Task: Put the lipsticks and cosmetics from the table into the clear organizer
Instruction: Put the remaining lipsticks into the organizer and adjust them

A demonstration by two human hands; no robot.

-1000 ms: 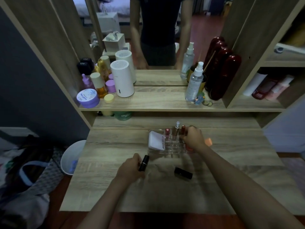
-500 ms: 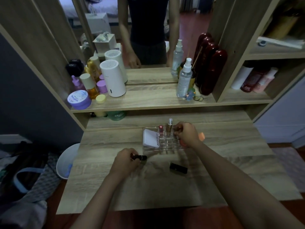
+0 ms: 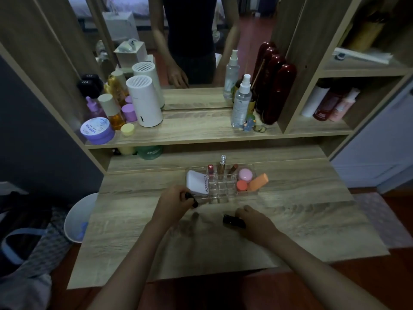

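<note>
The white flat case (image 3: 196, 184) in the clear organizer (image 3: 221, 191) reads "4U2skin". The left hand (image 3: 176, 201) grips a glossy black lipstick (image 3: 192, 199) beside the organizer. The right hand (image 3: 253, 217) closes on a second black tube (image 3: 231, 220) lying on the wood-grain table (image 3: 301, 211).

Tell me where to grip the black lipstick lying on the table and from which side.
Pinch the black lipstick across its middle, coming from above: it lies flat on the table, long sides exposed. The right hand is already at its right end.
</note>
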